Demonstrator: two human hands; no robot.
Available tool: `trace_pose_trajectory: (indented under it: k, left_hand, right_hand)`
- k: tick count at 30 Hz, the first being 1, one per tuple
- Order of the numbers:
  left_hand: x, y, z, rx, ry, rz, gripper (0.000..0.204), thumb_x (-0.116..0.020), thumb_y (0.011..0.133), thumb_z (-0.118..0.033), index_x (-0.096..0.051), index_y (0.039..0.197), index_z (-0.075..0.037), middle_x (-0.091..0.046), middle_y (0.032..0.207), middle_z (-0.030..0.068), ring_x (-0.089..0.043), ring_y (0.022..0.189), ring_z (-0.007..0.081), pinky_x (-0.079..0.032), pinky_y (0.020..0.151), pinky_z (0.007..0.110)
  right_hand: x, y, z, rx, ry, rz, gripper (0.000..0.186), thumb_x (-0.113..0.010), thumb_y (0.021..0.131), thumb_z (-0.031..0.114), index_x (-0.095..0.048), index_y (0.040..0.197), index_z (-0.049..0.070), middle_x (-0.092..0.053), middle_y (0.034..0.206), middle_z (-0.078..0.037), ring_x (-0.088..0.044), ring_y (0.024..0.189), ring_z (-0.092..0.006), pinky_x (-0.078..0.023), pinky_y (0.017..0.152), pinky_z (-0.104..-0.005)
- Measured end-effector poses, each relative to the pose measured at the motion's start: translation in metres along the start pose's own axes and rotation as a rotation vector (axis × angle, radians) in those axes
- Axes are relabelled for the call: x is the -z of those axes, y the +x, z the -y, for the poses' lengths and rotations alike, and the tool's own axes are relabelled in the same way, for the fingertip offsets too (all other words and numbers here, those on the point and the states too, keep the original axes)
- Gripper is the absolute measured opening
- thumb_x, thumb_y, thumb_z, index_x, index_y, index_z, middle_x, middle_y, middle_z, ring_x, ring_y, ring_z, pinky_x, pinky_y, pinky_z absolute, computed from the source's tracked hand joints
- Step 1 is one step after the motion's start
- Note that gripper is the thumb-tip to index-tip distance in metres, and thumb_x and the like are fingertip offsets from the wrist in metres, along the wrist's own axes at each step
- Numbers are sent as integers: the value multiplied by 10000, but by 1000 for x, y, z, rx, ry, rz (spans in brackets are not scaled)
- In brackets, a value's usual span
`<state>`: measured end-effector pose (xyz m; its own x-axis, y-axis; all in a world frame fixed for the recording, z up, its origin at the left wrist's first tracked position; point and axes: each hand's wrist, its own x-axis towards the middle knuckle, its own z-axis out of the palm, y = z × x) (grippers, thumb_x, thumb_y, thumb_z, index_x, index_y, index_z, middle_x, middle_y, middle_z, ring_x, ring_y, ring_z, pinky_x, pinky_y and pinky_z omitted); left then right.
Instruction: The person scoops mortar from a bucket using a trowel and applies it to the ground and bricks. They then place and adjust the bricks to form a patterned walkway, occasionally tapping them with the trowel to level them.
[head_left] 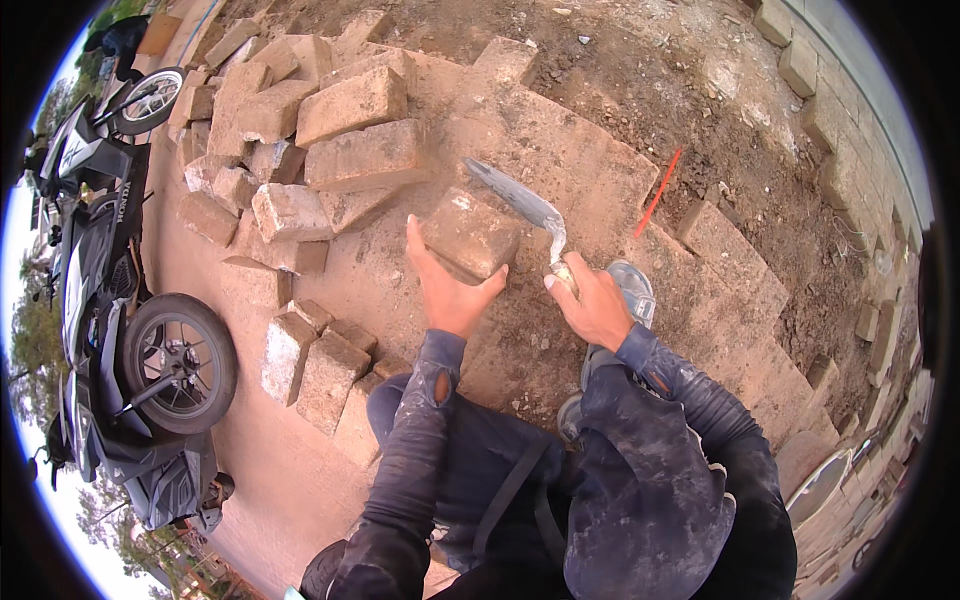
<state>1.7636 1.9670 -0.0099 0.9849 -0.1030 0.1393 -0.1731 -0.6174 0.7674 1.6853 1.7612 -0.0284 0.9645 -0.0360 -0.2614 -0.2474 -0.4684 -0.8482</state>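
My left hand (452, 290) is closed round the near side of a brown paving brick (472, 232), thumb on its right and fingers along its left. Whether the brick is lifted or rests on the ground I cannot tell. In my right hand (592, 302) is the handle of a trowel (520, 197). Its grey blade points up and left, passing close by the brick's upper right corner. Just right of that hand is my shoe (634, 288).
Loose bricks (352, 105) are heaped at the upper left, with a smaller group (330, 368) nearer. A thin red stick (657, 192) lies by the stepped paving edge (735, 250). At the left stands a black motorbike (110, 210); a block wall (850, 130) curves along the right.
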Motion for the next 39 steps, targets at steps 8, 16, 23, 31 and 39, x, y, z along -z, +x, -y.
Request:
trace_pose_trajectory:
  k: [8, 16, 23, 31, 39]
  left_hand:
    - [-35, 13, 30, 0, 33, -48, 1022, -848, 715, -219, -257, 1513, 22, -400, 1395, 236, -409, 1324, 379, -323, 1133, 462]
    - [-31, 16, -6, 88, 16, 32, 1158, -919, 561, -267, -273, 1477, 28, -394, 1369, 229, -408, 1313, 406, -357, 1112, 489]
    - [-28, 14, 23, 184, -269, 61, 1165, -918, 541, -262, -282, 1466, 51, -422, 1366, 235, -427, 1303, 395, -355, 1110, 469]
    - [-16, 12, 12, 19, 30, 10, 1183, -950, 583, -277, -259, 1479, 68, -415, 1365, 226, -429, 1308, 362, -336, 1129, 446]
    - [-27, 9, 0, 126, -60, -85, 1181, -927, 612, -250, -202, 1496, 49, -350, 1416, 241, -366, 1353, 386, -313, 1145, 490]
  right_hand:
    - [55, -34, 28, 444, -462, -76, 314, -686, 919, 351, -629, 1063, 78, -606, 790, -110, -654, 633, -302, -503, 542, -414]
    - [50, -2, 26, 208, -565, -11, 317, -602, 967, 372, -546, 983, 60, -634, 700, -175, -641, 576, -387, -497, 527, -490]
    - [49, -15, 46, 382, -593, 50, 311, -592, 974, 373, -530, 1020, 72, -643, 710, -174, -641, 588, -400, -483, 542, -514]
    - [58, 17, 66, 319, -625, 29, 321, -588, 974, 391, -538, 1050, 83, -639, 728, -149, -642, 600, -387, -467, 543, -507]
    - [55, 39, 34, 62, -441, -3, 338, -573, 987, 372, -518, 1034, 41, -636, 687, -244, -623, 674, -483, -467, 604, -568]
